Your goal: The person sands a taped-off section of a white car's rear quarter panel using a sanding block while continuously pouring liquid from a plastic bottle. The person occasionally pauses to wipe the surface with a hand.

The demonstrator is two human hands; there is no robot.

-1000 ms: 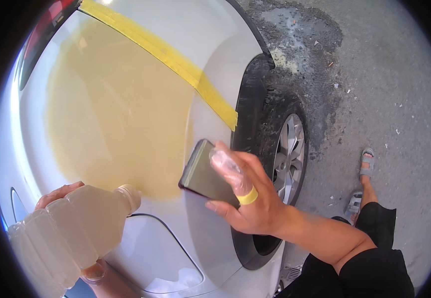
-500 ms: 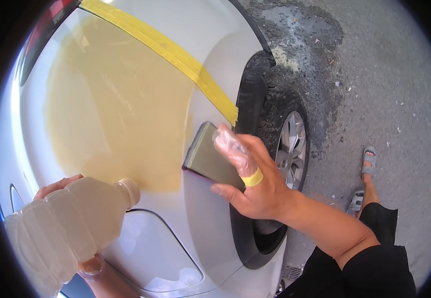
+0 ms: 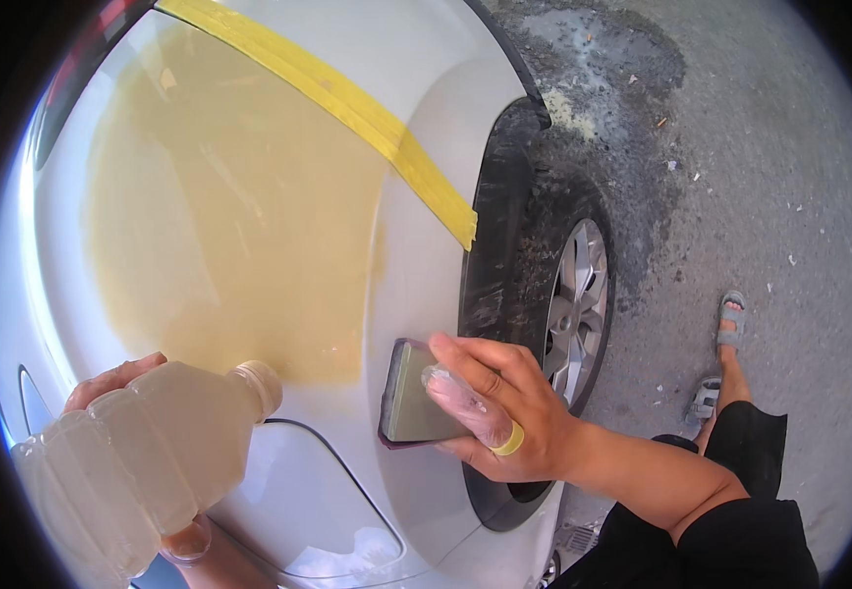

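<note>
My left hand [image 3: 116, 380] is wrapped round a clear ribbed plastic bottle [image 3: 156, 442] of cloudy liquid. The bottle lies tilted, its pale cap end pointing right over the car's side. In my right hand [image 3: 534, 412] is a flat sanding block [image 3: 424, 398], greenish grey with a dark edge, on the white panel just above the wheel arch. Clear plastic wraps one finger of that hand, bound with a yellow band [image 3: 512, 439]. A dull yellowish filler patch [image 3: 239, 216] covers much of the white car panel [image 3: 416, 285]. The block's underside is hidden.
Yellow tape [image 3: 337, 93] runs across the panel beyond the patch. A fuel flap [image 3: 313, 501] sits near me, below the bottle cap. The wheel [image 3: 578, 275] and black arch trim are at right, beside wet, stained asphalt [image 3: 612, 69]. Sandalled feet [image 3: 730, 319] stand at far right.
My right hand has slid the sanding block nearer to me along the panel edge, away from the tape's end. The left hand and bottle have barely moved.
</note>
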